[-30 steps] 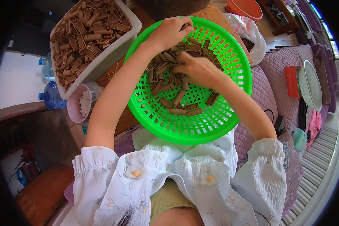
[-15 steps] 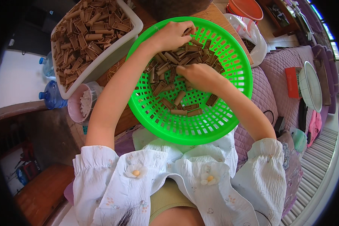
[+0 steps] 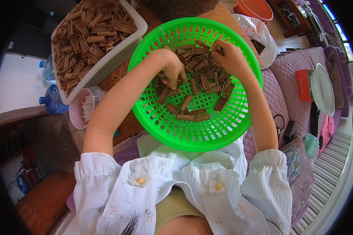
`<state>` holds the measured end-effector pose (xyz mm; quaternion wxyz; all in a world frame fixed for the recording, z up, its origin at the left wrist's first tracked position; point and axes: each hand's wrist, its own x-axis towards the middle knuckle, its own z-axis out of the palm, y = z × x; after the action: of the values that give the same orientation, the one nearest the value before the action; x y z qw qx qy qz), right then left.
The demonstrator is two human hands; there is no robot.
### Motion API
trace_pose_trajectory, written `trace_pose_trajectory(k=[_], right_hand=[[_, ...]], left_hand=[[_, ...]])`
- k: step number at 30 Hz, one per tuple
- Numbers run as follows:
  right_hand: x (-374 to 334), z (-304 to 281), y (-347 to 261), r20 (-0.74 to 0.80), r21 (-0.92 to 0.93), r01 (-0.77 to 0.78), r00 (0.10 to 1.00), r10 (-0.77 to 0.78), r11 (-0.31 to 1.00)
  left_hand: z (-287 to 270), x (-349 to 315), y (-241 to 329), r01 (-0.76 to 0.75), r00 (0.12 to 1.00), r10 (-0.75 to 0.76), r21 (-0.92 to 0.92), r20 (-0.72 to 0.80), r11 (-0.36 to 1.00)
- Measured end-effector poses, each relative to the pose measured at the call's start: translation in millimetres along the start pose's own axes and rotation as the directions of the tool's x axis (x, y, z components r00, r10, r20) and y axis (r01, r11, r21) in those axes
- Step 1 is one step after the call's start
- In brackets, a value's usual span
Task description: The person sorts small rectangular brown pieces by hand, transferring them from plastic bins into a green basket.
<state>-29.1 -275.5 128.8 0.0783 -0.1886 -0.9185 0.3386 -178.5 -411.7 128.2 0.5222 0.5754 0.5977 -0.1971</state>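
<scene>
A bright green slotted plastic basket (image 3: pixel 196 145) rests before me, holding a loose heap of brown trough-shaped pieces (image 3: pixel 202 64). These pieces are short, and some show a hollow side while others show a rounded back. My left hand (image 3: pixel 171 69) reaches down into the left part of the heap, slightly blurred, its fingers curled together over the pieces; what they hold is hidden. At the heap's far right, my right hand (image 3: pixel 232 58) is closed in a pinch, with a brown piece (image 3: pixel 220 50) showing at its fingertips. Several pieces lie apart near the basket's middle.
A pale bin (image 3: pixel 117 51) full of similar brown pieces stands at the left. Beside it are a pink tub (image 3: pixel 77 111) with white bits and blue water bottles (image 3: pixel 53 100). A white plastic bag (image 3: pixel 266 43) and a quilted purple sofa (image 3: pixel 292 78) are on the right.
My left hand has moved down and nearer within the basket. My right hand has shifted from the heap's middle to its far right. The heap has spread toward the right.
</scene>
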Motion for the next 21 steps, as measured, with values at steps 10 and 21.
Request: trace_pose_trajectory(k=[10,21], right_hand=[[-9,16,1,0.451,0.045,0.345,0.83,-0.328,0.937],[-13,22,-2,0.545,-0.192,0.301,0.824,-0.154,0.934]], left_hand=[[-1,11,2,0.028,0.993,-0.038,-0.089,-0.111,0.996],[-17,-3,-10,-0.472,0.857,0.239,-0.511,-0.457,0.718]])
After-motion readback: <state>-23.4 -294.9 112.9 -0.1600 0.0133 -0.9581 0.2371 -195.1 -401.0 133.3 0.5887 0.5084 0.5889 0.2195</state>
